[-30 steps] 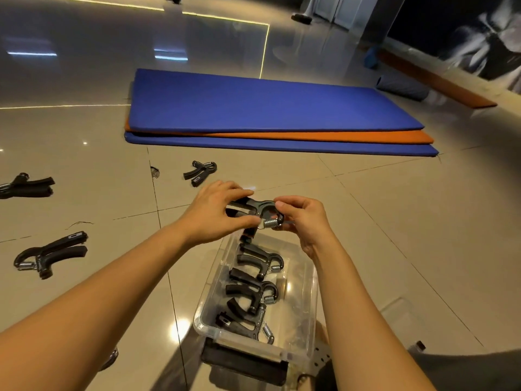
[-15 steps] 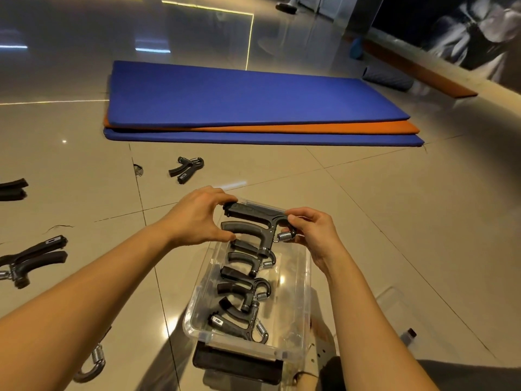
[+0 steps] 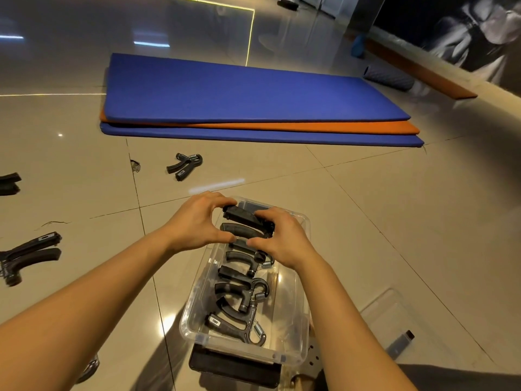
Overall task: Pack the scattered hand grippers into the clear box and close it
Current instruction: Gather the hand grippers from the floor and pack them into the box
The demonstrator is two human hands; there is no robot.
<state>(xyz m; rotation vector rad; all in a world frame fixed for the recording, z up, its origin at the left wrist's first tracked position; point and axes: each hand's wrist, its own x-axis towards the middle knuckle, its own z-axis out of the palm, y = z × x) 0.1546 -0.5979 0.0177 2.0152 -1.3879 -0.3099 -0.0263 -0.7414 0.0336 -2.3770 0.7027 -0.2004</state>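
A clear plastic box (image 3: 296, 345) stands open on the tiled floor in front of me, with three black hand grippers (image 3: 239, 294) lined up inside. Both hands hold a fourth black hand gripper (image 3: 242, 221) low over the box's far end. My left hand (image 3: 197, 224) grips its handle ends; my right hand (image 3: 279, 238) covers its spring end. More grippers lie loose on the floor: one beyond the box (image 3: 184, 165), one at the left (image 3: 28, 255), one cut off by the left edge (image 3: 8, 183). The clear lid (image 3: 394, 314) lies flat at the right.
Stacked blue and orange mats (image 3: 248, 103) lie beyond the box. A dark foam roller (image 3: 387, 79) rests by the far right wall. A black object (image 3: 234, 368) sits under the box's near end. A metal spring part (image 3: 90, 368) shows beside my left forearm.
Both hands have lowered the held gripper from above the far rim down into the box's far end. My right hand has shifted over its spring end.
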